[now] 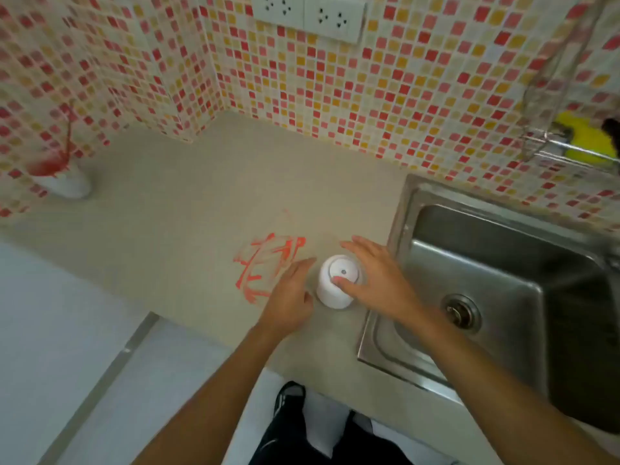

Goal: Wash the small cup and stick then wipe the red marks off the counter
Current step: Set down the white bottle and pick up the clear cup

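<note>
Both hands are hovering wide-fingered: right hand (375, 280) touching an upturned white cup (336, 283), probably draining, left hand (292, 293) beside red marks (265, 266).

Head view looks steeply down, close over the counter (188, 209) and sink (503, 263).

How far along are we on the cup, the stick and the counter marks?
Nothing looks finished. A small cup smeared red, with the red stick in it, stands unwashed at the far left by the tiled wall. The red marks remain on the counter. In hand: the right hand rests its thumb on an upturned white cup beside the sink; the left hand is open beside it.
</note>
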Motion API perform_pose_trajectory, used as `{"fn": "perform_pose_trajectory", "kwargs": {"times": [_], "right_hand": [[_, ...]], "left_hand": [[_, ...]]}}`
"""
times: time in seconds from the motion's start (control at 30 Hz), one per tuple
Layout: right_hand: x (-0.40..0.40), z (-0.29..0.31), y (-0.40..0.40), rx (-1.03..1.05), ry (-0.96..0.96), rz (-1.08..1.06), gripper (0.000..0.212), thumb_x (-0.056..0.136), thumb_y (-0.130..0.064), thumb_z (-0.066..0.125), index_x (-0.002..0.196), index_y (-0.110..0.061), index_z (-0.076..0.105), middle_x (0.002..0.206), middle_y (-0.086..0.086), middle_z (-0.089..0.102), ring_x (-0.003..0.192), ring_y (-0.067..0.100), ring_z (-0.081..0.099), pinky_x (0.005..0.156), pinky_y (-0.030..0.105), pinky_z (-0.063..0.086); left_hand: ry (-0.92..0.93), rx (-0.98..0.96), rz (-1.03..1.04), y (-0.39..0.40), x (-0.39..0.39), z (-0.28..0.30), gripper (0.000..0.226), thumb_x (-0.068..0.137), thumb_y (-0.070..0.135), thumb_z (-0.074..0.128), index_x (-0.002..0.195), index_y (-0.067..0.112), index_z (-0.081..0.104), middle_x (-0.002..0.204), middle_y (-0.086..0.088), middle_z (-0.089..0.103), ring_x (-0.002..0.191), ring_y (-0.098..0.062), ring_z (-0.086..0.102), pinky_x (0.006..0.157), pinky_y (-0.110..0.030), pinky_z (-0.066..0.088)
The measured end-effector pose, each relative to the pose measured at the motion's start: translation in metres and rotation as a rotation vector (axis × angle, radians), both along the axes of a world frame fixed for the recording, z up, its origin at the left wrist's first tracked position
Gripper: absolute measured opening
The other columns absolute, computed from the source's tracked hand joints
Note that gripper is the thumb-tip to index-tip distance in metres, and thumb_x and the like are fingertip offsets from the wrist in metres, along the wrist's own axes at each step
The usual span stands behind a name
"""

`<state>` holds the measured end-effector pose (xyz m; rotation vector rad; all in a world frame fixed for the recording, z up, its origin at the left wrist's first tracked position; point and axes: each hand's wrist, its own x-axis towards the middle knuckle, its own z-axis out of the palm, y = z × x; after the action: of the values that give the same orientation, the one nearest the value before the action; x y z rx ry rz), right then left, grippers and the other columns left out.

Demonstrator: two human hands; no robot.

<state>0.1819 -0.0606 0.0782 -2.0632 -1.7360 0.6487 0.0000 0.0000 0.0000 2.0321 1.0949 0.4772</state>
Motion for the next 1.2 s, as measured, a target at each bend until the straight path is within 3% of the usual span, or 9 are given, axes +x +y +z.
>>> {"fn": "perform_pose_trajectory", "kwargs": {"times": [0.1,0.2,0.3,0.43,0.57,0.7,0.9,1.03,1.2], "right_hand": [[-0.007,-0.014,0.001,-0.051,0.016,-0.053,0.087,0.065,-0.069,0.063,0.141,-0.035,0.039,0.152,-0.005,0.033,0.138,0.018,0.03,0.114,0.038,0.026],[-0.012,-0.025,-0.002,-0.069,0.065,-0.095,0.097,0.056,-0.073,0.059,0.142,-0.037,0.036,0.148,-0.008,0.037,0.134,0.016,0.036,0.111,0.038,0.033],[-0.016,-0.031,-0.002,-0.077,0.1,-0.092,0.098,0.06,-0.06,0.077,0.143,-0.036,0.029,0.141,-0.008,0.038,0.127,0.017,0.042,0.104,0.039,0.04],[-0.024,-0.035,0.0,-0.045,0.074,-0.158,0.088,0.063,-0.049,0.08,0.135,-0.041,0.031,0.128,-0.006,0.043,0.116,0.019,0.049,0.094,0.038,0.047],[-0.022,-0.03,0.003,-0.049,0.064,-0.167,0.082,0.061,-0.047,0.077,0.131,-0.043,0.034,0.123,-0.008,0.045,0.111,0.018,0.051,0.089,0.037,0.049],[-0.018,-0.019,0.006,-0.112,0.005,-0.097,0.084,0.063,-0.045,0.077,0.134,-0.047,0.032,0.12,-0.01,0.041,0.107,0.015,0.049,0.084,0.034,0.05],[-0.007,-0.01,0.015,-0.161,-0.047,0.055,0.073,0.063,-0.048,0.074,0.127,-0.048,0.039,0.113,-0.012,0.039,0.1,0.015,0.049,0.077,0.036,0.052],[-0.001,-0.005,0.021,-0.191,-0.022,0.136,0.067,0.066,-0.043,0.075,0.124,-0.048,0.041,0.113,-0.012,0.04,0.098,0.016,0.051,0.077,0.038,0.053],[0.008,0.0,0.031,-0.262,0.011,0.222,0.071,0.065,-0.035,0.079,0.123,-0.048,0.041,0.115,-0.012,0.04,0.1,0.017,0.051,0.081,0.032,0.051]], "left_hand": [[-0.117,-0.107,-0.03,-0.01,0.007,-0.019,0.065,0.08,0.004,0.064,0.14,0.015,0.043,0.138,-0.003,0.05,0.126,-0.008,0.044,0.109,-0.033,0.038],[-0.291,-0.227,0.03,-0.019,0.022,-0.023,0.064,0.078,0.008,0.075,0.133,0.022,0.046,0.126,0.015,0.055,0.114,0.015,0.049,0.098,-0.013,0.042],[-0.393,-0.31,0.135,-0.025,0.038,-0.023,0.063,0.075,0.027,0.077,0.131,0.029,0.047,0.123,0.021,0.056,0.116,0.006,0.054,0.098,-0.017,0.046],[-0.38,-0.344,0.282,-0.032,0.05,-0.03,0.056,0.07,0.047,0.07,0.12,0.049,0.046,0.114,0.031,0.057,0.107,0.006,0.057,0.092,-0.026,0.051],[-0.223,-0.31,0.29,-0.03,0.05,-0.042,0.091,0.066,0.049,0.08,0.142,0.029,0.033,0.132,0.01,0.055,0.117,-0.011,0.057,0.095,-0.041,0.052],[-0.163,-0.305,0.251,-0.028,0.049,-0.039,0.105,0.066,0.044,0.083,0.149,0.023,0.022,0.129,0.016,0.05,0.116,-0.014,0.057,0.095,-0.038,0.051],[-0.175,-0.269,0.251,-0.028,0.05,-0.046,0.108,0.062,0.05,0.083,0.148,0.021,0.025,0.131,0.018,0.049,0.119,-0.009,0.055,0.097,-0.036,0.051],[-0.21,-0.28,0.279,-0.028,0.051,-0.048,0.102,0.062,0.058,0.079,0.145,0.021,0.033,0.138,0.007,0.051,0.124,-0.009,0.052,0.102,-0.037,0.048],[-0.255,-0.267,0.267,-0.03,0.054,-0.045,0.086,0.068,0.063,0.068,0.135,0.015,0.045,0.129,0.003,0.055,0.118,-0.01,0.054,0.101,-0.028,0.046]]}}
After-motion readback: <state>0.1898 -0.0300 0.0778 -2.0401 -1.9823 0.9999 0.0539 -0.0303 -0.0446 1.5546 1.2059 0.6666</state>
